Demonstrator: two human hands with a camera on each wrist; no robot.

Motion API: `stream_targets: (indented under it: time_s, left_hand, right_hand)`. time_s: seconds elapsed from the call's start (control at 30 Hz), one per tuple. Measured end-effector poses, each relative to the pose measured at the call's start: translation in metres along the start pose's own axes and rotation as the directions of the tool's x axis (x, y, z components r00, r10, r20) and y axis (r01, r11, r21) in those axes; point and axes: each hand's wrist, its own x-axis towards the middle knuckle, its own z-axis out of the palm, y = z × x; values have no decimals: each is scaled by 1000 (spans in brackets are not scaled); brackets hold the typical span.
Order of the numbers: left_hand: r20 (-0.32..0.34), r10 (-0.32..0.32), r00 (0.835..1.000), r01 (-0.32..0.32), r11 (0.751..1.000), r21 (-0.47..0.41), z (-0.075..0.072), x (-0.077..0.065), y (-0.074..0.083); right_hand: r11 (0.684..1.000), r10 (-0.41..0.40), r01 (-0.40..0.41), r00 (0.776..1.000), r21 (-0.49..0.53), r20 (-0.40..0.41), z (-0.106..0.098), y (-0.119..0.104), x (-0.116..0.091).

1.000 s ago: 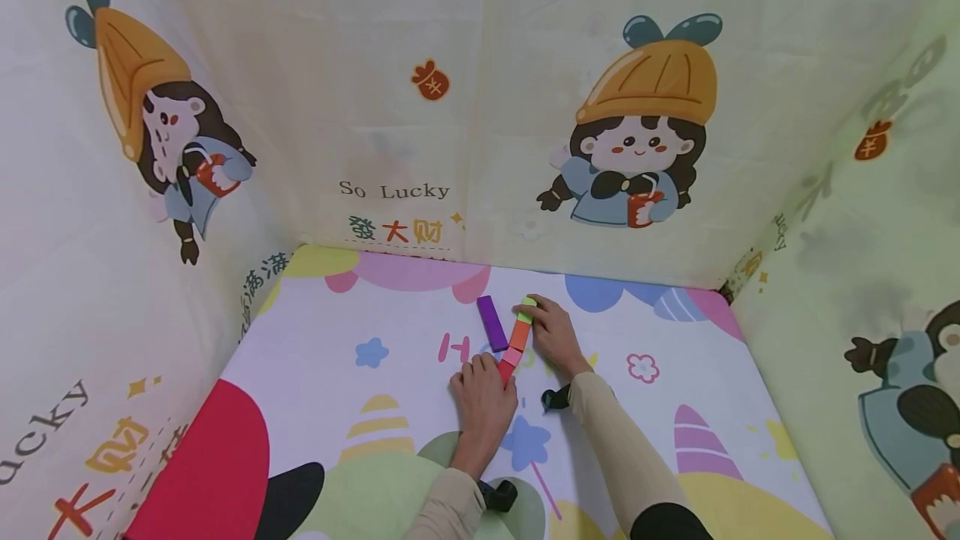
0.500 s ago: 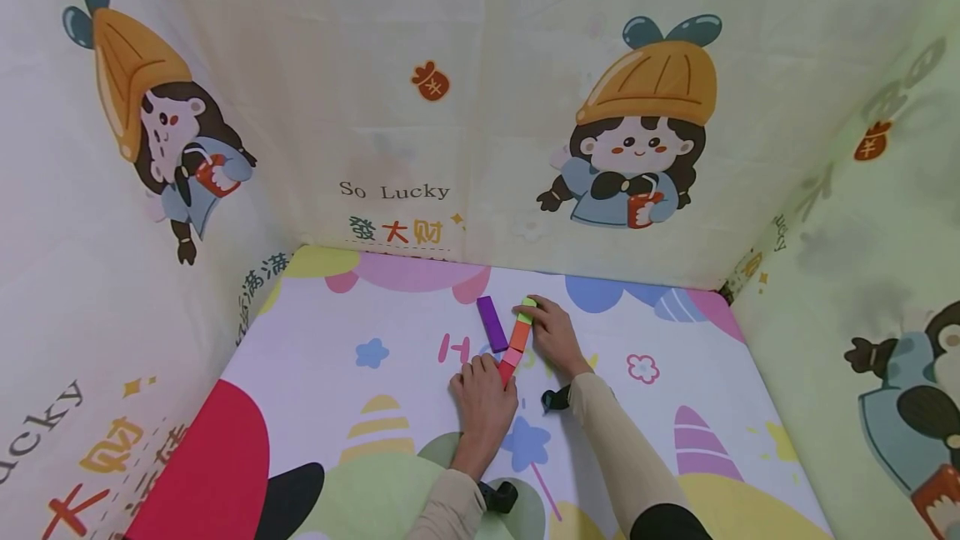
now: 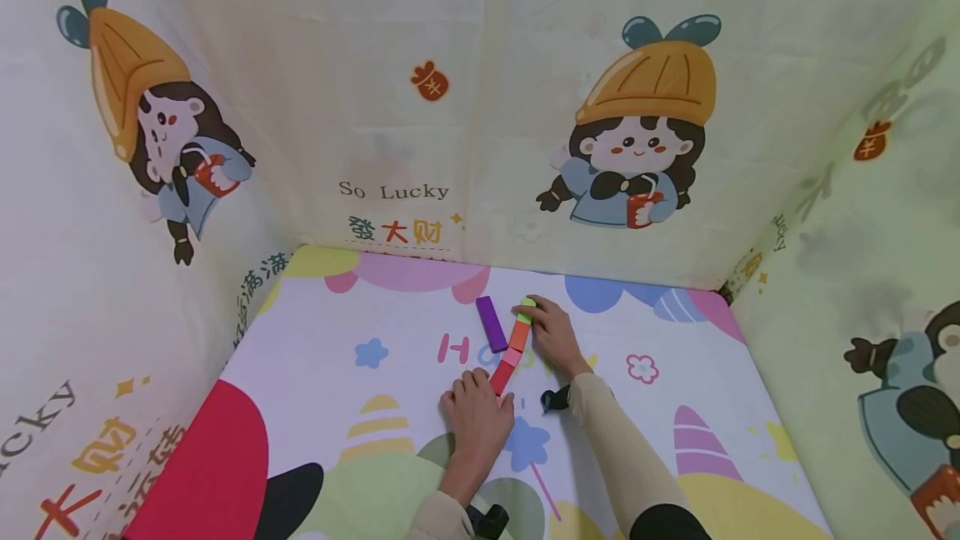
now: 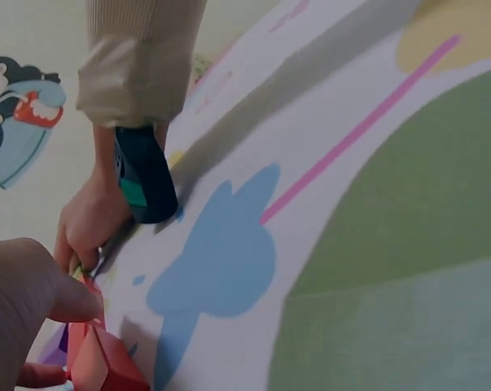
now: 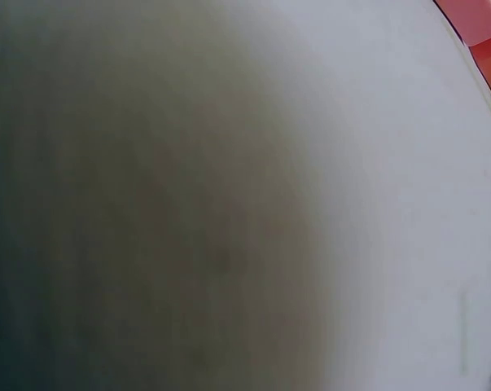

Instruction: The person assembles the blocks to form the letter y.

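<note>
Several coloured blocks form a slightly bent row on the mat: a red block nearest, then a pink block, an orange block and a light green block at the far end. The right hand pinches the green block. Around the near end of the red block is the left hand, thumb and fingers spread on either side, seemingly without gripping. A purple block lies left of the row, its near end close to the pink block. The right wrist view is mostly blurred.
The patterned mat covers the floor and meets cloth walls at the back and sides. Dark wrist devices sit at both cuffs, one by the right sleeve.
The left hand has drawn back slightly toward the near left, loosening from the red block, and more of that block shows. The right hand and the other blocks have stayed put.
</note>
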Motion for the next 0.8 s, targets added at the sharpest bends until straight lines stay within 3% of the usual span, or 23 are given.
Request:
stream_targets:
  time_s: [0.2,0.5,0.8]
  left_hand:
    - [58,-7,998,9,1000,-21,-9,-12,-4]
    - [95,-4,995,-3,997,75,-18,-15,-8]
    - [81,84,993,-92,990,104,-17,-18,-19]
  right_hand:
    - [999,-39,39,999,12,-20,-1,-3,0]
    - [1000,5,-5,1000,22,9,-1,-5,1]
    - [999,-35,36,999,19,-34,-1,-4,-1]
